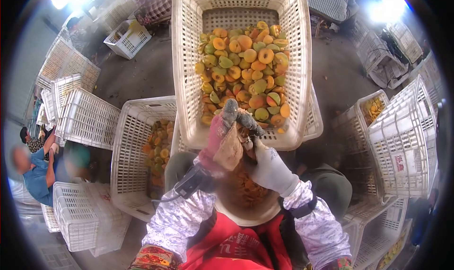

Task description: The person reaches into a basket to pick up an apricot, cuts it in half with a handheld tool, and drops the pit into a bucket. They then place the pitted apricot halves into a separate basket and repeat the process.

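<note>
My left hand (228,140), in a dirty pink glove with dark grey fingertips, is closed above the near rim of a white plastic crate (185,80). My right hand (272,168), in a white glove with darkened fingertips, is closed right against it. Something small, brownish and partly shiny shows between the fingers; its kind is hard to make out. Below both hands, a pale round tub (250,220) sits in my lap with small orange-brown pieces (249,187) inside. Many apricots (246,73), yellow, orange and green, several of them halved, fill the crate ahead.
To the left stands another crate (125,151) with more apricots (158,147). Stacked white crates (402,147) rise on the right, and others (90,116) at the left. A person in a blue shirt (38,177) is at the far left.
</note>
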A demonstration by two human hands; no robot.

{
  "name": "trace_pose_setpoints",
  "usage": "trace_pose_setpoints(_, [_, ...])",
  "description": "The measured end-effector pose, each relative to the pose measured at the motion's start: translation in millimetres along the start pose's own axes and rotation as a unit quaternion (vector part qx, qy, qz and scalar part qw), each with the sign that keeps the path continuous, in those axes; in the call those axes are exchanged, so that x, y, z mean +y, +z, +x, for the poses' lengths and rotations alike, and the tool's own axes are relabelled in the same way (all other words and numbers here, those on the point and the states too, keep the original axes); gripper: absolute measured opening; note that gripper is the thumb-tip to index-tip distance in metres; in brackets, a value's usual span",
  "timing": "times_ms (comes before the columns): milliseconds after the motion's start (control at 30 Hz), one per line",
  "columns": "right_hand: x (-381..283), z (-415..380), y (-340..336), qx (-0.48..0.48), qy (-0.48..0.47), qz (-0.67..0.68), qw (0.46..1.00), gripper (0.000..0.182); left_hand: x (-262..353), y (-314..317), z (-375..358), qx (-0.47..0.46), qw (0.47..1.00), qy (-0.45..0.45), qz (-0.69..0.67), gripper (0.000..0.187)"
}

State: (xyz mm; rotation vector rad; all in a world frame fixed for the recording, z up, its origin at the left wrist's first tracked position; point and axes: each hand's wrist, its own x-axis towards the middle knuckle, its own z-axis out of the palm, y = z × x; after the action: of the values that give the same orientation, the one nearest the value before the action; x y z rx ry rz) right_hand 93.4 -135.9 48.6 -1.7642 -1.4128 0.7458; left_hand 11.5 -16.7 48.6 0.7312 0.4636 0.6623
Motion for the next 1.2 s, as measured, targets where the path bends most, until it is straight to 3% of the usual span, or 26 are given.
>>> trace_pose_setpoints(67, [-1,0,-3,-0.003,-0.037,0.044,0.998,0.037,-4,-10,2,-0.047,0.998,0.027,0.028,0.050])
trace_pose_setpoints(133, [-3,2,-8,-0.022,0.030,0.140,0.990,0.039,-2,-8,5,-0.054,0.997,0.018,0.050,0.054])
trace_pose_setpoints(200, [8,-3,-6,0.014,-0.008,0.058,0.998,0.039,14,11,-5,-0.052,0.995,-0.012,0.085,0.054])
trace_pose_setpoints(267, [19,-8,-16,0.094,-0.072,-0.127,0.985,0.040,19,19,-2,-0.079,0.992,-0.098,0.005,0.052])
trace_pose_setpoints(300, [19,-8,-24,0.086,-0.094,-0.202,0.971,0.038,19,3,4,-0.159,0.979,-0.116,0.058,0.049])
trace_pose_setpoints(400, [32,-11,-15,0.077,-0.104,-0.305,0.944,0.040,20,-7,1,-0.166,0.965,-0.197,-0.055,0.045])
trace_pose_setpoints(433, [32,-10,-11,0.076,-0.103,-0.304,0.944,0.040,20,-9,4,-0.105,0.968,-0.229,-0.014,0.049])
trace_pose_setpoints(467, [30,-9,-5,0.100,-0.084,-0.315,0.940,0.040,14,-11,4,-0.104,0.968,-0.229,-0.014,0.049])
trace_pose_setpoints(533, [24,-8,3,0.124,-0.067,-0.328,0.934,0.041,-5,-15,5,-0.022,0.997,-0.059,0.042,0.041])
trace_pose_setpoints(567, [20,-7,7,0.122,-0.040,-0.291,0.948,0.040,-6,-19,6,-0.023,0.997,-0.058,0.041,0.041])
trace_pose_setpoints(600, [17,-9,10,0.120,-0.012,-0.252,0.960,0.039,-6,-22,6,-0.059,0.994,-0.080,-0.055,0.034])
trace_pose_setpoints(633, [15,-11,11,0.097,0.019,-0.203,0.974,0.050,-7,-25,5,-0.093,0.979,-0.102,-0.150,0.028])
trace_pose_setpoints(667, [21,-11,14,0.095,0.020,-0.202,0.974,0.050,-7,-26,1,-0.092,0.979,-0.103,-0.151,0.028])
trace_pose_setpoints(733, [39,-8,22,0.083,-0.111,-0.106,0.985,0.053,-3,-24,-5,-0.083,0.989,-0.071,-0.096,0.026])
trace_pose_setpoints(867, [8,-4,0,0.085,-0.062,-0.127,0.986,0.054,7,-8,-4,-0.112,0.993,0.012,0.032,0.031])
trace_pose_setpoints(933, [8,-12,-15,0.067,-0.062,-0.217,0.972,0.054,24,-3,-2,-0.112,0.986,-0.096,0.074,0.035])
trace_pose_setpoints(967, [11,-13,-20,0.067,-0.092,-0.241,0.964,0.050,41,8,-9,-0.112,0.977,-0.177,0.028,0.036])
trace_pose_setpoints(1067, [9,-16,-9,0.063,-0.066,-0.223,0.970,0.049,19,0,-3,-0.051,0.992,-0.113,0.024,0.036])
trace_pose_setpoints(1133, [16,-18,2,0.091,-0.083,-0.207,0.971,0.040,11,-3,0,-0.026,0.992,-0.121,-0.030,0.037])
trace_pose_setpoints(1200, [16,-16,6,0.069,-0.055,-0.003,0.996,0.030,12,14,-7,-0.013,0.995,-0.080,-0.060,0.039])
